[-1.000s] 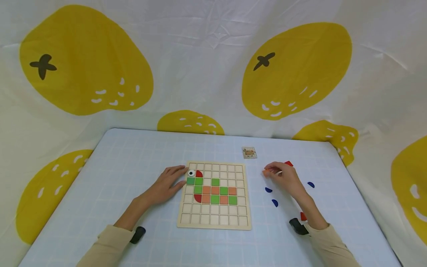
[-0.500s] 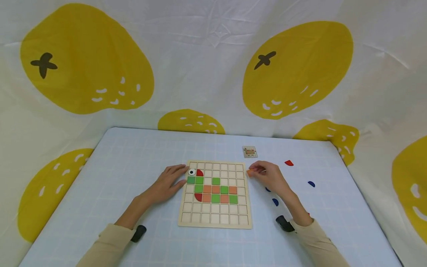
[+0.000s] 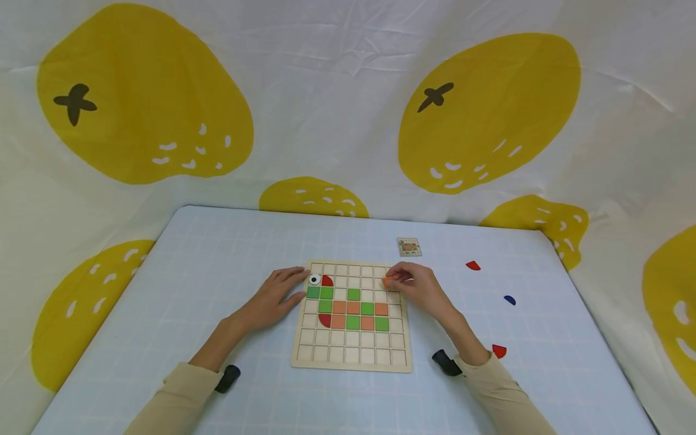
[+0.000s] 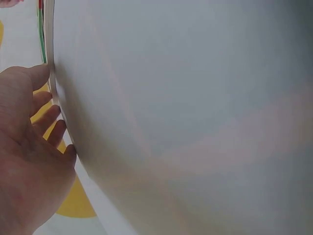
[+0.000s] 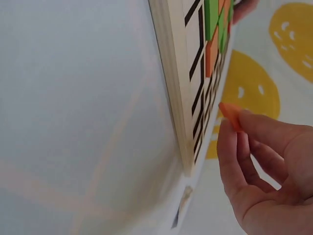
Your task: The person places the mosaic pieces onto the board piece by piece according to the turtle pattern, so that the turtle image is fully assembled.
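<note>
A wooden grid board point(image 3: 352, 355) lies on the table, with green and orange square tiles, red rounded pieces and a white eye piece point(image 3: 314, 280) set in its cells. My left hand point(image 3: 272, 299) rests at the board's left edge, fingers relaxed. In the left wrist view, the thumb and fingers of the left hand point(image 4: 29, 132) meet that edge. Between thumb and fingertips, my right hand point(image 3: 418, 287) pinches an orange tile point(image 3: 386, 281) over the board's upper right cells. The right wrist view shows the orange tile point(image 5: 232, 115) held apart from the board; its full outline is partly covered by fingers.
Behind the board lies a small picture card point(image 3: 409, 247). To the right are a red piece point(image 3: 473, 266), a blue half-round piece point(image 3: 509, 300) and another red piece point(image 3: 498, 351). A white cloth with yellow fruit prints hangs behind the table point(image 3: 244, 235).
My right hand has carried the orange tile leftward, from the table right of the board to over its upper right cells. The left hand stays at the board's edge.
</note>
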### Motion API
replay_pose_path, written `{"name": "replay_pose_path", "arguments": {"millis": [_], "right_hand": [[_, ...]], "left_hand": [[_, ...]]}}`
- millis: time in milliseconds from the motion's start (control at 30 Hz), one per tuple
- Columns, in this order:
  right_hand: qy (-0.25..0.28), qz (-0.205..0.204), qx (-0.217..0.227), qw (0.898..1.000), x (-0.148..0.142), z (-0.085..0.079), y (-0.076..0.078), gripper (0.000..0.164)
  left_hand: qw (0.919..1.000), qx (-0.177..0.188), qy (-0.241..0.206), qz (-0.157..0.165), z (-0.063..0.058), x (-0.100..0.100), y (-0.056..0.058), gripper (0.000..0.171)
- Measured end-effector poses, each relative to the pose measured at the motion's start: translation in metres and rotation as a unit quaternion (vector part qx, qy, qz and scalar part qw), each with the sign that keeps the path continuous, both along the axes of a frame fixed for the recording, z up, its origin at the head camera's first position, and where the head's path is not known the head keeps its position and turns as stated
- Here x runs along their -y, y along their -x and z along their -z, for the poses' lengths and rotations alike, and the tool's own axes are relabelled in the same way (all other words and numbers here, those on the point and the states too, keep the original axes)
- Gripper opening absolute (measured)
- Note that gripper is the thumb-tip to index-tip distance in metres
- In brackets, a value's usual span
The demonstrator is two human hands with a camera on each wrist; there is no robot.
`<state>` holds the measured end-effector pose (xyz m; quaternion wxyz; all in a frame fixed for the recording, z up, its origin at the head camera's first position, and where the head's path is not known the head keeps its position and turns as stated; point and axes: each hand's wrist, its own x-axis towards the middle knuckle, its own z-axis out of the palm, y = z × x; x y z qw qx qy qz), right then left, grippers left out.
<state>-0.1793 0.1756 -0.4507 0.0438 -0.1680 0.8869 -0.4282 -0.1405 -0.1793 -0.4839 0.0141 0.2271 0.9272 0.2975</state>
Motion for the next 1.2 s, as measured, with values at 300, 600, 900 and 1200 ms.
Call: {"name": "replay_pose_path", "arguments": {"millis": [300,600,900,1200], "right_hand": [[0.015,-0.040,0.004,0.999,0.019,0.001,-0.002,0.013],[0.024,-0.073,0.031,0.997,0.031,0.004,-0.004,0.008],[-0.003,-0.084,0.034,0.996,0.032,0.006,-0.006,0.005],[-0.022,-0.076,0.046,0.996,0.030,0.005,-0.009,0.006]], "left_hand": [[1.0000,0.005,0.002,-0.001,0.000,0.000,0.000,0.054],[0.9999,0.011,0.002,-0.004,0.001,0.000,0.000,0.055],[0.9999,0.013,0.002,-0.004,0.000,0.000,0.001,0.055],[0.9999,0.014,0.002,-0.005,0.000,0.000,0.000,0.055]]}}
